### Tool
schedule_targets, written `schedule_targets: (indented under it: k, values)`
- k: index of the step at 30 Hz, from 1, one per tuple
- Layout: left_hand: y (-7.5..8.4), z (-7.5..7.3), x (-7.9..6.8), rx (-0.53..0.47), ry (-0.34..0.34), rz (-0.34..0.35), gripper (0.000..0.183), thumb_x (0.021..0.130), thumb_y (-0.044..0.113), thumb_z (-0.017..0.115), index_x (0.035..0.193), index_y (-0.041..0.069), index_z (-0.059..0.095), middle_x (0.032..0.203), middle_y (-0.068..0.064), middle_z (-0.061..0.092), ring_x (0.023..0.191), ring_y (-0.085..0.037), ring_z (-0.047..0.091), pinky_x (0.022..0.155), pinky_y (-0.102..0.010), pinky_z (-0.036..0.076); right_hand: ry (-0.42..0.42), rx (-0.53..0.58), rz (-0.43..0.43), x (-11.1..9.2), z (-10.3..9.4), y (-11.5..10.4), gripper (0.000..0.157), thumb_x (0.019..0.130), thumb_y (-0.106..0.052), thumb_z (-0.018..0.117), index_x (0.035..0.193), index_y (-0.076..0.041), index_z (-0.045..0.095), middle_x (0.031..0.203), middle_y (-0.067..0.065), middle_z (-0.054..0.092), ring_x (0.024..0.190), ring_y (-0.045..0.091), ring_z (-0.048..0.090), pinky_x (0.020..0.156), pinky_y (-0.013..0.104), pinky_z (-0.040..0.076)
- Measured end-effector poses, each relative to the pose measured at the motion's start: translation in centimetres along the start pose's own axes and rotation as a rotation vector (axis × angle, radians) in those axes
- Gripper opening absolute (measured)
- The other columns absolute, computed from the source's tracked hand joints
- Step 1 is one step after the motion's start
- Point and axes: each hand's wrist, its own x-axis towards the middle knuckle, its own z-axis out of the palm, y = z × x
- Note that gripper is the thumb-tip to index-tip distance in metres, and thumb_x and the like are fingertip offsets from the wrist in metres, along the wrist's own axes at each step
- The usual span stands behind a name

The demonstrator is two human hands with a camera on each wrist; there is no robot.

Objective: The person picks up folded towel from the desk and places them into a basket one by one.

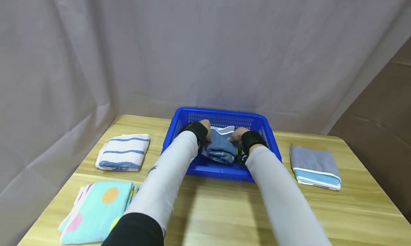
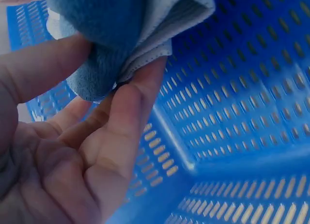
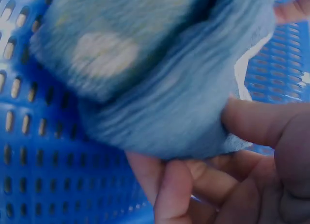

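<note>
A folded blue towel (image 1: 221,145) with a white-trimmed edge is inside the blue plastic basket (image 1: 221,172). My left hand (image 1: 207,129) grips its left side; in the left wrist view the thumb lies on top of the towel (image 2: 109,21) and the fingers are beneath. On the opposite side my right hand (image 1: 237,134) pinches the towel, thumb above and fingers below, as the right wrist view shows. A pale round spot marks the towel (image 3: 160,112) there. The underside of the towel is hidden in the head view.
At the left lie a white towel with blue stripes (image 1: 123,152) and a turquoise towel with coloured dots (image 1: 96,212). A grey and light blue folded towel (image 1: 316,165) lies at the right. Behind the wooden table (image 1: 221,210) hangs a grey curtain (image 1: 205,53).
</note>
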Motion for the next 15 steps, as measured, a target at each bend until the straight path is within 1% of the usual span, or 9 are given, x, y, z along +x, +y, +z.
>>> schedule_targets:
  k: [2, 3, 4, 6, 8, 9, 10, 13, 15]
  values:
    - [-0.5, 1.2, 1.1, 0.080, 0.009, 0.011, 0.042, 0.073, 0.024, 0.086, 0.106, 0.006, 0.067, 0.108, -0.007, 0.071, 0.097, -0.020, 0.065, 0.083, -0.031, 0.054, 0.023, -0.032, 0.009, -1.0, 0.8, -0.7, 0.074, 0.081, -0.059, 0.072, 0.121, 0.003, 0.062, 0.112, 0.019, 0.068, 0.098, 0.030, 0.066, 0.085, 0.039, 0.054]
    - [-0.7, 1.9, 1.5, 0.117, 0.003, 0.002, 0.049, 0.075, 0.027, 0.086, 0.113, 0.007, 0.066, 0.116, -0.008, 0.070, 0.104, -0.021, 0.065, 0.088, -0.035, 0.054, 0.041, -0.044, 0.014, -3.1, 0.7, -1.7, 0.070, 0.084, -0.053, 0.071, 0.123, 0.005, 0.061, 0.119, 0.021, 0.065, 0.105, 0.032, 0.064, 0.091, 0.040, 0.053]
    - [-1.5, 2.9, 3.2, 0.142, 0.014, -0.003, 0.051, 0.072, 0.031, 0.088, 0.112, 0.008, 0.066, 0.115, -0.007, 0.070, 0.104, -0.022, 0.066, 0.089, -0.038, 0.055, 0.045, -0.051, 0.022, -2.8, 1.1, -1.6, 0.074, 0.083, -0.055, 0.071, 0.127, 0.004, 0.060, 0.128, 0.022, 0.062, 0.114, 0.034, 0.060, 0.097, 0.042, 0.050]
    - [-3.4, 5.1, 6.6, 0.200, 0.054, -0.006, 0.050, 0.067, 0.037, 0.089, 0.105, 0.012, 0.068, 0.110, -0.004, 0.071, 0.100, -0.021, 0.068, 0.086, -0.039, 0.056, 0.084, -0.043, 0.027, -2.8, 1.6, -1.8, 0.078, 0.081, -0.057, 0.073, 0.128, 0.004, 0.060, 0.132, 0.023, 0.060, 0.120, 0.035, 0.057, 0.102, 0.042, 0.048]
    - [-5.3, 7.1, 9.3, 0.253, 0.110, 0.001, 0.051, 0.064, 0.044, 0.089, 0.100, 0.014, 0.068, 0.107, -0.002, 0.070, 0.099, -0.020, 0.068, 0.084, -0.039, 0.056, 0.077, -0.006, 0.040, -3.1, 1.9, -2.2, 0.085, 0.081, -0.059, 0.072, 0.134, 0.005, 0.055, 0.139, 0.024, 0.055, 0.128, 0.036, 0.052, 0.108, 0.044, 0.043]
    - [-6.1, 7.8, 10.4, 0.288, 0.114, 0.001, 0.052, 0.063, 0.048, 0.089, 0.098, 0.015, 0.068, 0.108, -0.001, 0.069, 0.100, -0.020, 0.067, 0.086, -0.039, 0.056, 0.078, 0.033, 0.051, -3.3, 2.0, -2.4, 0.087, 0.081, -0.058, 0.073, 0.137, 0.005, 0.053, 0.141, 0.025, 0.053, 0.130, 0.038, 0.051, 0.109, 0.046, 0.042]
    - [-6.7, 8.3, 11.3, 0.300, 0.099, -0.009, 0.054, 0.064, 0.049, 0.089, 0.100, 0.015, 0.068, 0.111, -0.002, 0.068, 0.103, -0.021, 0.067, 0.088, -0.039, 0.055, 0.079, 0.069, 0.067, -3.6, 2.1, -2.6, 0.089, 0.081, -0.057, 0.073, 0.139, 0.006, 0.050, 0.144, 0.026, 0.050, 0.133, 0.038, 0.048, 0.111, 0.046, 0.041]
    - [-7.9, 9.6, 13.4, 0.366, 0.085, 0.026, 0.058, 0.065, 0.054, 0.087, 0.101, 0.014, 0.067, 0.116, -0.004, 0.065, 0.107, -0.022, 0.065, 0.094, -0.040, 0.053, 0.070, 0.144, 0.103, -4.6, 2.0, -3.0, 0.095, 0.081, -0.057, 0.074, 0.145, 0.007, 0.042, 0.148, 0.027, 0.045, 0.136, 0.040, 0.044, 0.112, 0.048, 0.040]
    - [-8.3, 9.8, 14.4, 0.450, 0.095, 0.091, 0.052, 0.069, 0.056, 0.083, 0.096, 0.014, 0.069, 0.111, -0.005, 0.066, 0.102, -0.022, 0.065, 0.091, -0.039, 0.054, 0.090, 0.131, 0.085, -5.6, 1.6, -3.4, 0.093, 0.080, -0.057, 0.074, 0.141, 0.008, 0.046, 0.146, 0.027, 0.047, 0.134, 0.040, 0.046, 0.111, 0.047, 0.041]
